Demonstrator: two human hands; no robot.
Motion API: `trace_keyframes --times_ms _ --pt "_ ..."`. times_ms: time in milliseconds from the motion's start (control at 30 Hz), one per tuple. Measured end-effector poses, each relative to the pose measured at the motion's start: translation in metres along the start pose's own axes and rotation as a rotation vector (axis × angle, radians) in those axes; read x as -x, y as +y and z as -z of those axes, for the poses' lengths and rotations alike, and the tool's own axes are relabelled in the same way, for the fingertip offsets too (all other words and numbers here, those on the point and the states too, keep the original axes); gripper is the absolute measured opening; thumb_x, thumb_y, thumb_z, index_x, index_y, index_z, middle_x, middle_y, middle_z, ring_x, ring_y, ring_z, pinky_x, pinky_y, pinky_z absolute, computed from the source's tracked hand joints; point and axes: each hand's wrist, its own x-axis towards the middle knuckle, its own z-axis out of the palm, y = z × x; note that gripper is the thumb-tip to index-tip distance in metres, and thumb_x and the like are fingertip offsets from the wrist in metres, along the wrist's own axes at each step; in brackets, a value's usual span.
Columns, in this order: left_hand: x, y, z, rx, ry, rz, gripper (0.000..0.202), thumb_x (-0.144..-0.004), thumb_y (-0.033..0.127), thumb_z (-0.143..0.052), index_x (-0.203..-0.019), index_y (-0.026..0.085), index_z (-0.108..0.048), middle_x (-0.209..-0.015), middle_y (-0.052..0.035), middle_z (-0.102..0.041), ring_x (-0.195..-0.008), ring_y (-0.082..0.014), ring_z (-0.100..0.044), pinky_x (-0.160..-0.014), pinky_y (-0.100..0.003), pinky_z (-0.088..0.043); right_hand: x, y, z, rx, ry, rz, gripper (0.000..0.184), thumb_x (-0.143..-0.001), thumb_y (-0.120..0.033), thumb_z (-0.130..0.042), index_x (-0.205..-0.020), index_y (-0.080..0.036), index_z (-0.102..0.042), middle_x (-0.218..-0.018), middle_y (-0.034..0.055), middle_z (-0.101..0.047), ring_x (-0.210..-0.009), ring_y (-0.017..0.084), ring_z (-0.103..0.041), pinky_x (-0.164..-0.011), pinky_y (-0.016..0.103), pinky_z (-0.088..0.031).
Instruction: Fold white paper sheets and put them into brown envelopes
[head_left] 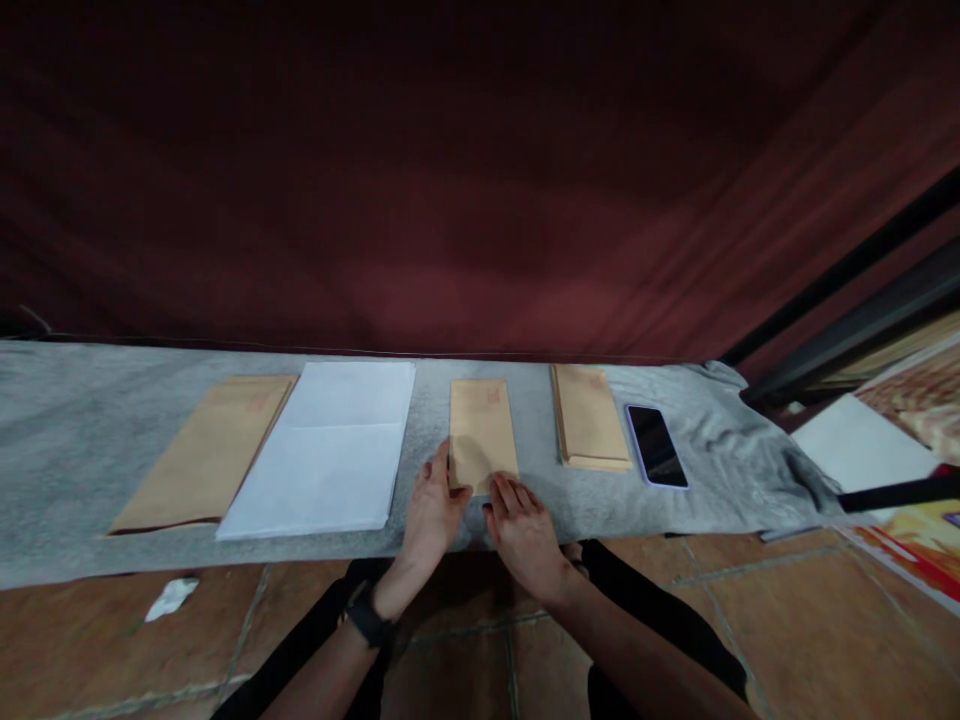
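Note:
A small brown envelope [481, 430] with a red print near its top right lies flat in front of me on the grey cloth. At its lower left corner rests my left hand [433, 505], thumb and fingers apart, the fingers along the left edge and the thumb at the bottom edge. My right hand [523, 525] is closed at the lower right corner, its fingers together on the envelope and the thumb just below the bottom edge. What lies under those fingertips is hidden. To the right is a stack of similar brown envelopes [594, 415].
White paper sheets [315, 470] with a crease lie left of the envelope, beside larger brown envelopes [202, 455]. A phone [657, 447] lies at the right on the grey cloth [60, 450]. Behind hangs a dark red curtain [480, 220]. Crumpled white paper [172, 598] is on the tiled floor.

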Motion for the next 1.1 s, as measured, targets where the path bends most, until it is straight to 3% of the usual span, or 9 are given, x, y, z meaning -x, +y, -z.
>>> trace_keyframes --times_ms 167,400,500,600,667,733,933,1000,1100 --pt "-0.008 0.001 0.006 0.107 -0.085 0.067 0.08 -0.079 0.018 -0.07 -0.15 0.014 -0.035 -0.093 -0.0043 -0.066 -0.093 -0.0238 -0.067 -0.082 -0.035 -0.053 0.001 -0.002 0.0 -0.008 -0.003 -0.033 0.038 -0.097 -0.022 -0.057 -0.133 -0.009 -0.062 -0.137 0.0183 -0.063 -0.122 0.029 -0.061 -0.102 0.044 -0.053" --pt "-0.013 0.008 0.016 0.073 -0.166 0.182 0.077 -0.081 0.021 -0.07 -0.15 0.01 -0.036 -0.083 -0.0031 -0.07 -0.082 -0.0221 -0.068 -0.071 -0.03 -0.047 -0.001 -0.003 0.0 0.035 0.003 -0.017 0.036 -0.097 -0.024 -0.057 -0.13 -0.009 -0.064 -0.136 0.018 -0.064 -0.117 0.03 -0.063 -0.096 0.042 -0.055" --pt "-0.018 0.005 0.018 0.066 -0.207 0.189 0.062 -0.081 0.022 -0.07 -0.14 0.013 -0.05 -0.079 -0.0011 -0.069 -0.076 -0.0199 -0.067 -0.067 -0.028 -0.044 -0.002 -0.003 0.0 0.026 0.007 -0.027 0.035 -0.097 -0.024 -0.057 -0.129 -0.011 -0.064 -0.135 0.0174 -0.064 -0.119 0.029 -0.062 -0.099 0.043 -0.053" --pt "-0.021 0.002 0.017 0.058 -0.254 0.182 0.033 -0.082 0.023 -0.069 -0.114 0.017 -0.065 -0.077 -0.0006 -0.069 -0.075 -0.0184 -0.067 -0.064 -0.026 -0.042 -0.002 -0.003 0.001 0.02 0.002 -0.028 0.036 -0.098 -0.023 -0.055 -0.131 -0.011 -0.063 -0.135 0.0177 -0.064 -0.121 0.028 -0.061 -0.101 0.043 -0.052" --pt "-0.02 0.002 0.017 0.04 -0.268 0.18 0.022 -0.083 0.023 -0.068 -0.104 0.017 -0.066 -0.079 -0.0014 -0.07 -0.075 -0.0185 -0.067 -0.064 -0.026 -0.042 -0.001 -0.003 0.002 0.013 -0.005 -0.032 0.037 -0.099 -0.024 -0.054 -0.132 -0.01 -0.061 -0.136 0.0176 -0.063 -0.121 0.028 -0.06 -0.102 0.043 -0.051" --pt "-0.017 0.004 0.017 -0.007 -0.251 0.17 0.024 -0.083 0.023 -0.068 -0.106 0.017 -0.063 -0.084 -0.003 -0.071 -0.078 -0.0193 -0.068 -0.066 -0.027 -0.044 -0.002 -0.003 0.003 -0.007 -0.012 -0.042 0.038 -0.099 -0.026 -0.053 -0.133 -0.01 -0.061 -0.136 0.0168 -0.063 -0.121 0.028 -0.06 -0.102 0.043 -0.05" --pt "-0.005 0.011 0.017 -0.205 -0.074 0.033 0.041 -0.088 0.021 -0.064 -0.126 0.015 -0.049 -0.113 -0.0126 -0.065 -0.098 -0.0265 -0.068 -0.076 -0.034 -0.052 -0.009 0.008 0.01 -0.121 -0.028 -0.069 0.03 -0.102 -0.027 -0.046 -0.123 -0.019 -0.067 -0.126 0.0103 -0.068 -0.111 0.025 -0.065 -0.1 0.042 -0.05" --pt "-0.001 0.013 0.014 -0.224 -0.026 -0.084 0.035 -0.089 0.016 -0.059 -0.124 0.016 -0.051 -0.117 -0.0131 -0.062 -0.103 -0.0272 -0.066 -0.081 -0.037 -0.054 -0.014 0.016 0.011 -0.176 -0.033 -0.07 0.027 -0.102 -0.024 -0.046 -0.115 -0.023 -0.069 -0.12 0.0072 -0.07 -0.104 0.022 -0.067 -0.096 0.039 -0.052" --pt "0.008 0.015 0.004 -0.206 -0.06 -0.324 0.03 -0.091 0.008 -0.049 -0.118 0.018 -0.058 -0.12 -0.0115 -0.062 -0.112 -0.0258 -0.062 -0.097 -0.039 -0.052 -0.021 0.029 0.009 -0.272 -0.029 -0.083 0.027 -0.1 -0.018 -0.045 -0.106 -0.024 -0.071 -0.114 0.0049 -0.072 -0.099 0.019 -0.068 -0.093 0.034 -0.054"
